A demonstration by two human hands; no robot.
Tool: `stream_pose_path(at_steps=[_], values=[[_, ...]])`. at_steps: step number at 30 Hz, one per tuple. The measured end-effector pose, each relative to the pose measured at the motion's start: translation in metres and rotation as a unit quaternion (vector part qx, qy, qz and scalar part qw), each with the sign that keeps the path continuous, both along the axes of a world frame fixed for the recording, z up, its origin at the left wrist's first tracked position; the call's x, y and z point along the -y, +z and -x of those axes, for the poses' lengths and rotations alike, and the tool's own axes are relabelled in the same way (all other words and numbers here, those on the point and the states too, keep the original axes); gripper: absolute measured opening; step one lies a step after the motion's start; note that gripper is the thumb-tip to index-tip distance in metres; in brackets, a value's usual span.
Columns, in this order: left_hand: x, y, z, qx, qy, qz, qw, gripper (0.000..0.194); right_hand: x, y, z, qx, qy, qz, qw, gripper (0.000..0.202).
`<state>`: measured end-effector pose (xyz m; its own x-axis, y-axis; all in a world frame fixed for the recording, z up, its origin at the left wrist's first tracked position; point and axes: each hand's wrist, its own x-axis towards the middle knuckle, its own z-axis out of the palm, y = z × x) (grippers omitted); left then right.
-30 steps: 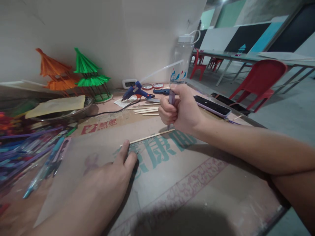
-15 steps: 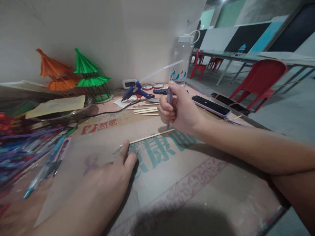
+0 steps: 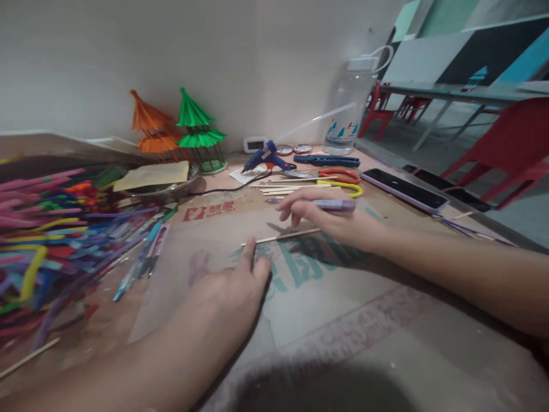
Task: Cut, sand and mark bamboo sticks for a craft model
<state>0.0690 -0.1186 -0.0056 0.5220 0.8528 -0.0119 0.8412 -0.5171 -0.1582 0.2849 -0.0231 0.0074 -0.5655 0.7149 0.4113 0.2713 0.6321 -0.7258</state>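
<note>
My left hand (image 3: 227, 286) rests on the covered board, its index finger stretched out and its fingertip pressing the left end of a thin wooden stick (image 3: 283, 236). Beside the stick, a clear ruler (image 3: 268, 246) is faintly visible. My right hand (image 3: 317, 214) is above the stick's right end, fingers closed around a purple pen-like tool (image 3: 338, 204). The tool lies nearly level, its tip pointing left. Several more wooden sticks (image 3: 295, 187) lie just beyond that hand, by scissors with red and yellow handles (image 3: 343, 187).
A blue glue gun (image 3: 266, 157), a blue utility knife (image 3: 326, 161) and a water bottle (image 3: 343, 126) stand or lie along the back. Orange (image 3: 153, 123) and green (image 3: 199, 129) pavilion models are back left, behind coloured pipe cleaners (image 3: 38, 246). A phone (image 3: 403, 189) lies right.
My right hand has tipped the tool from upright to nearly level and lifted it off the stick. The left fingertip stays on the stick. The view has turned left.
</note>
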Motion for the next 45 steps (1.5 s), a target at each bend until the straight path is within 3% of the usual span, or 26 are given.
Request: stream_pose_path(at_steps=[3,8,14,23,45], values=[[0.0,0.009,-0.004,-0.055,0.021,0.022,0.998,0.035,-0.006,-0.013,-0.001,0.071,0.023,-0.123,0.99,0.021],[-0.002,0.014,-0.007,-0.096,0.027,0.069,0.993,0.03,-0.012,-0.024,0.002,0.17,0.044,-0.189,0.966,0.022],[0.0,0.003,-0.004,-0.045,0.0,0.024,0.999,0.027,-0.007,-0.022,0.004,0.213,0.058,-0.142,0.965,0.024],[-0.002,0.003,-0.004,-0.019,-0.005,0.031,0.999,0.024,-0.01,-0.024,0.001,0.195,0.067,-0.11,0.972,0.025],[0.0,0.001,-0.002,-0.018,-0.014,-0.003,1.0,0.022,-0.007,-0.018,0.004,0.223,0.066,-0.12,0.965,0.024]])
